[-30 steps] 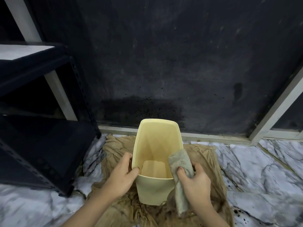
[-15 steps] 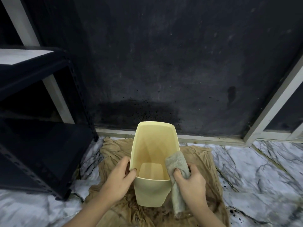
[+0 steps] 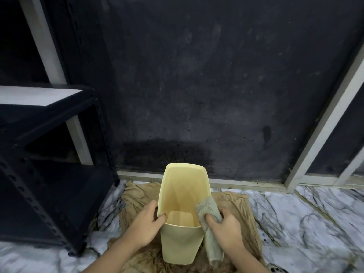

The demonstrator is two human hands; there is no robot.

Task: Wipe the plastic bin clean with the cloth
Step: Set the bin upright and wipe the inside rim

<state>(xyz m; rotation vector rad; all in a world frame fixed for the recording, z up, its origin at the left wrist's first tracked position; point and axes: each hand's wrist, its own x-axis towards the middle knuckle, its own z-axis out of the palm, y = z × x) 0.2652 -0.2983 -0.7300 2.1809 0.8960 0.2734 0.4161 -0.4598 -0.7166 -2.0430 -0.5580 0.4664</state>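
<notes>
No writing or brand can be read on anything here. The pale yellow bin (image 3: pixel 180 243) stands on a tan sheet (image 3: pixel 232 213) spread over the marble floor (image 3: pixel 315 223) near the dark wall (image 3: pixel 197 75), its long axis tilted so the open mouth faces up and toward the person, with a black shelf (image 3: pixel 49 154) to its left. The left hand (image 3: pixel 145 227) grips the left rim, thumb hooked inside, while the right hand (image 3: pixel 226 227) pinches a grey cloth (image 3: pixel 208 211) over the right rim, fingers curled round it.
</notes>
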